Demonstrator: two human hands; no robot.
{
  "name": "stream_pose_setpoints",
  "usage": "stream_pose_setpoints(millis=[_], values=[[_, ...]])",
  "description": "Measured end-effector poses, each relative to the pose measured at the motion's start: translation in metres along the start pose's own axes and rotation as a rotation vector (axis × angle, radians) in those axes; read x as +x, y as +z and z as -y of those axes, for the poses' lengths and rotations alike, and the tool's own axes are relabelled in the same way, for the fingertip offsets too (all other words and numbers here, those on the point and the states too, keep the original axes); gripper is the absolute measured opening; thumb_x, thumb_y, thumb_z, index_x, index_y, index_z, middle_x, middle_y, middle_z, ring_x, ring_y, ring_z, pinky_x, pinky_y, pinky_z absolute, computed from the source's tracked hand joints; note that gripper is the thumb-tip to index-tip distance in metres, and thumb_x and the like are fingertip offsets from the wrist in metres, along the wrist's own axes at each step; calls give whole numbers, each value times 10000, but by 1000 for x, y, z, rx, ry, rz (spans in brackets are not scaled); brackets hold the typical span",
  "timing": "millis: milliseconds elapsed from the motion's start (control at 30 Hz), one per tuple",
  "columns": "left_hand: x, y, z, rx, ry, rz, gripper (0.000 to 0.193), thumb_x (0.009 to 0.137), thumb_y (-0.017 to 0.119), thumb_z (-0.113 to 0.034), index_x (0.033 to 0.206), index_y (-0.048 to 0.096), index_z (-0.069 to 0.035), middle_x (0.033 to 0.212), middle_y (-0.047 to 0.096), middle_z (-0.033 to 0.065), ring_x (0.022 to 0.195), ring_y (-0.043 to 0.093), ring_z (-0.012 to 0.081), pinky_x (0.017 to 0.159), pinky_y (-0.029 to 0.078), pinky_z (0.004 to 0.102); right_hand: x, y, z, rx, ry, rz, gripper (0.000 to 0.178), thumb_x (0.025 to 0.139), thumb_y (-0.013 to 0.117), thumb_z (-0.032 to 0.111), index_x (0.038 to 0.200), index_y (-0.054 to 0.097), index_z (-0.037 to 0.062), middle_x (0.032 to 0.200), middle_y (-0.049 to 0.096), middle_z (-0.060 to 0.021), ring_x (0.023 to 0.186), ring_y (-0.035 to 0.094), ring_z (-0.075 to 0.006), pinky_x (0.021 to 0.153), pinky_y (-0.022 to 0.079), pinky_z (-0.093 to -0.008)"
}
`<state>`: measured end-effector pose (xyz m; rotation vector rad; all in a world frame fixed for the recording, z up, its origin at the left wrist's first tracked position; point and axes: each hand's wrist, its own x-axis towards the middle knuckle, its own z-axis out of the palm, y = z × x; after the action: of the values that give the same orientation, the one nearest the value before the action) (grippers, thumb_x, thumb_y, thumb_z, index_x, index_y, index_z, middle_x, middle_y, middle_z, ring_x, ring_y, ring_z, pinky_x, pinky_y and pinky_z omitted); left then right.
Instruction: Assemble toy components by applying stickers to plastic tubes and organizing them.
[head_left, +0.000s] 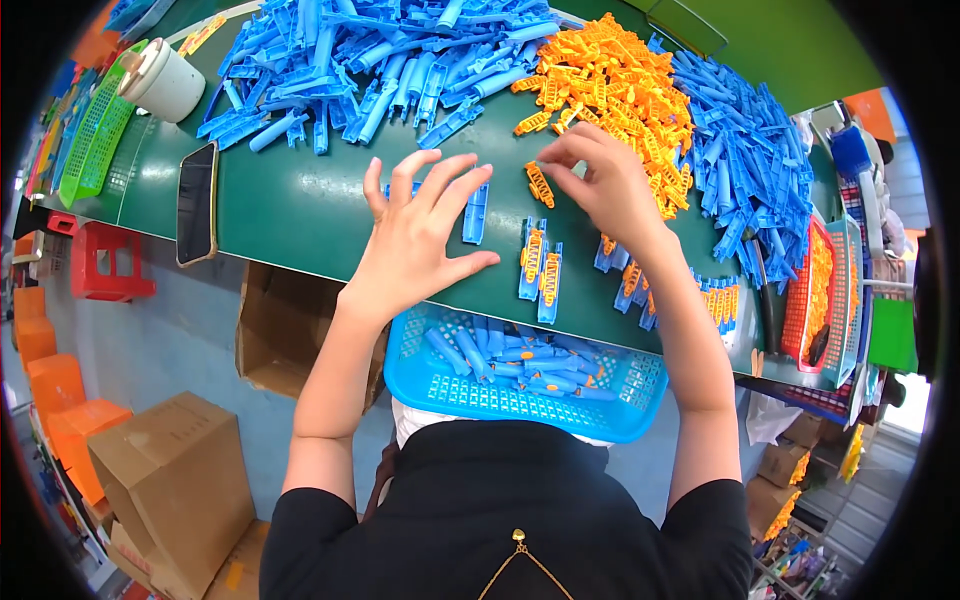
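Observation:
My left hand point(418, 222) is spread over the green tabletop, fingers apart and holding nothing. Beneath and beside its fingertips lie blue plastic half-shells; one blue half-shell point(476, 215) shows right of the fingers. My right hand point(600, 185) is pinched, thumb and forefinger at the upper end of a small ribbed orange insert point(540, 186). Nearer me, two blue half-shells with orange inserts point(540, 270) lie side by side. More such filled half-shells point(630, 285) lie partly hidden under my right forearm.
Heaped at the back are blue shells point(400, 60), orange inserts point(620, 90) and more blue parts point(750, 160). A blue basket point(400, 370) of joined blue pieces sits at my lap. A phone point(197, 205) and white lidded tub point(165, 82) stand left; a red basket point(808, 300) is right.

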<state>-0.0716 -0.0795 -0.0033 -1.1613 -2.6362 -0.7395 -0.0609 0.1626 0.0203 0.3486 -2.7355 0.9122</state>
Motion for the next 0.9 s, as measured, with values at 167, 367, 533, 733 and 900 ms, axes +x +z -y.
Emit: stream_pose_setpoints(millis=[167, 367, 533, 733, 900], values=[[6, -6, 7, -58, 6, 29, 879, 625, 841, -329, 1402, 461, -173, 1409, 504, -23, 1390, 304, 262, 1140, 21, 599, -1, 7, -6, -143, -155, 47, 80, 830, 680, 112, 881, 660, 53, 854, 611, -87, 798, 628, -278, 682, 506, -360], [8, 7, 14, -130, 12, 23, 897, 631, 841, -386, 1407, 445, -171, 1326, 556, 21, 1339, 363, 257, 1119, 43, 627, 2, 10, -2, -146, -159, 86, 77, 853, 656, 117, 889, 634, 52, 856, 609, -94, 836, 618, -292, 718, 499, -376], [9, 13, 7, -119, -20, -45, 948, 604, 852, -404, 1413, 432, -144, 1278, 570, 22, 1313, 381, 254, 1114, 65, 622, 0, 26, 29, -95, -199, 20, 112, 866, 635, 126, 915, 590, 35, 889, 587, -114, 870, 584, -313, 740, 479, -405], [10, 14, 7, -109, -24, -71, 980, 578, 866, -407, 1416, 427, -150, 1248, 571, 15, 1306, 385, 237, 1114, 64, 619, 1, 47, 27, -214, -215, -17, 117, 847, 638, 125, 914, 587, 45, 853, 569, -92, 831, 578, -286, 683, 491, -399], [10, 15, 7, -92, -23, -79, 981, 571, 871, -399, 1413, 427, -161, 1240, 572, 26, 1307, 385, 235, 1116, 66, 614, -4, 60, 41, -432, -92, -30, 125, 849, 630, 136, 946, 629, 57, 823, 602, -95, 794, 610, -312, 675, 501, -420]])
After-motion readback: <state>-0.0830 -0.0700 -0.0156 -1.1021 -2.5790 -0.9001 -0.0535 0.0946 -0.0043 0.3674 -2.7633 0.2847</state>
